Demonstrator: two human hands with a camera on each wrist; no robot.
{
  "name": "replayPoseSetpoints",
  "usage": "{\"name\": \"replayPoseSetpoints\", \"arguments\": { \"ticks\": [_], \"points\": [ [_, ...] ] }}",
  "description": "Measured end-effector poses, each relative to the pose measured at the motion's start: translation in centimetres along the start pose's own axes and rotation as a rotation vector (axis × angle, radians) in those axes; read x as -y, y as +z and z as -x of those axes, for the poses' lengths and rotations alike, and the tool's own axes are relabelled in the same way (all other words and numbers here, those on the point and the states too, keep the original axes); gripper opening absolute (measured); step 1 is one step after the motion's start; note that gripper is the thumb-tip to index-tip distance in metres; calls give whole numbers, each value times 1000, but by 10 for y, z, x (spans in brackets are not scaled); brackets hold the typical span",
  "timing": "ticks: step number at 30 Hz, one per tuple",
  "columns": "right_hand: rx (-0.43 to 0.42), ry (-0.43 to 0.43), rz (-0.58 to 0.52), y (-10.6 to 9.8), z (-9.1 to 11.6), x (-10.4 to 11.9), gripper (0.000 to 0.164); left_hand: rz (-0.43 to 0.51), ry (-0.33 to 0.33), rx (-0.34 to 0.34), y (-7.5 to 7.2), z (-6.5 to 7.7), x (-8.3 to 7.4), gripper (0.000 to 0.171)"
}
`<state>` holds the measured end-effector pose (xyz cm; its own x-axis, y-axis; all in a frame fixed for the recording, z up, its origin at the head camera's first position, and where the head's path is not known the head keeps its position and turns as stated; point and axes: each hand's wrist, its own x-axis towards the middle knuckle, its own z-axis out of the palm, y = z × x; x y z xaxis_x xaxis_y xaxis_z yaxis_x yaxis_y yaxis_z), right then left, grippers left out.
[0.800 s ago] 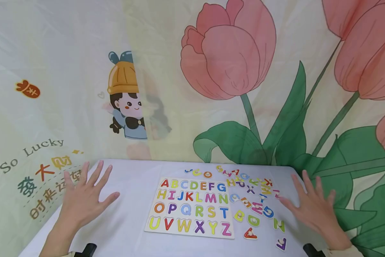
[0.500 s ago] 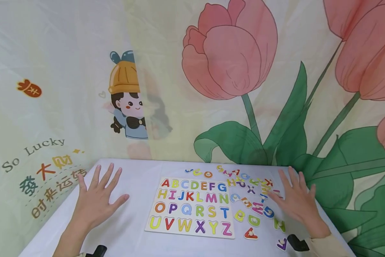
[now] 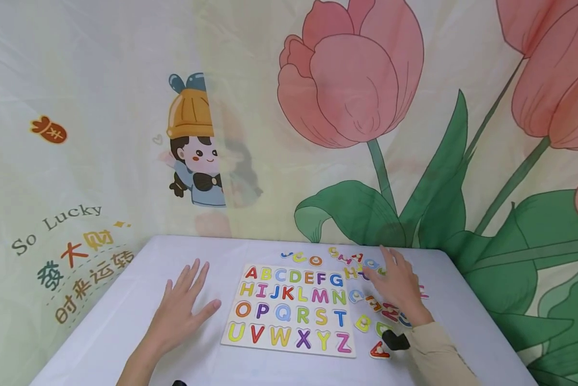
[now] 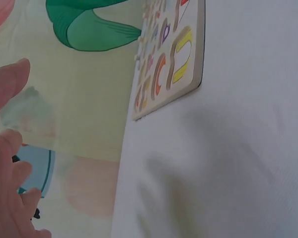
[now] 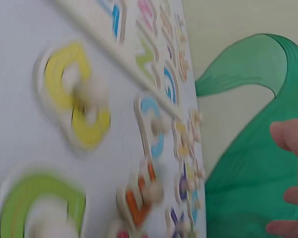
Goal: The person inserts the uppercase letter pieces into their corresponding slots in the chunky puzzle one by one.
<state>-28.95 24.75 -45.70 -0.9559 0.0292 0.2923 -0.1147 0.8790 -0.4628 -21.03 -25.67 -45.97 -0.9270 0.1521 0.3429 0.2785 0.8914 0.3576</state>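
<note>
A pale alphabet board (image 3: 289,349) with coloured letter shapes A to Z lies mid-table. My left hand (image 3: 183,312) hovers left of it, fingers spread, holding nothing; its fingers also show in the left wrist view. My right hand (image 3: 399,287) hangs over the loose letter pieces right of the board, fingers extended and nothing seen in them. Knobbed pieces below it include a yellow B (image 5: 57,74), a green D (image 5: 20,201), a light-blue C (image 5: 150,105) and an orange E (image 5: 134,201). The hand and sleeve hide several pieces.
A red A piece (image 3: 379,350) lies near the board's lower right corner. An orange O piece (image 3: 315,261) and several others lie behind the board. The white table (image 3: 187,370) ends at a printed curtain (image 3: 260,107) with tulips.
My right hand has moved left and inward, from the table's right side to over the letter pieces. My left hand has moved right, nearer the board. The view has shifted slightly.
</note>
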Motion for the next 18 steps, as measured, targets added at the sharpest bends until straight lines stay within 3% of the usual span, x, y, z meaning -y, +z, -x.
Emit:
{"name": "replayPoseSetpoints", "arguments": {
  "ticks": [8,18],
  "points": [
    [-11,66,-257,36,-20,41,69,327,-73,-6,18,6,-7,87],
    [-61,68,-328,77,-42,87,50,483,-206,128,32,10,-24,85]
  ]
}}
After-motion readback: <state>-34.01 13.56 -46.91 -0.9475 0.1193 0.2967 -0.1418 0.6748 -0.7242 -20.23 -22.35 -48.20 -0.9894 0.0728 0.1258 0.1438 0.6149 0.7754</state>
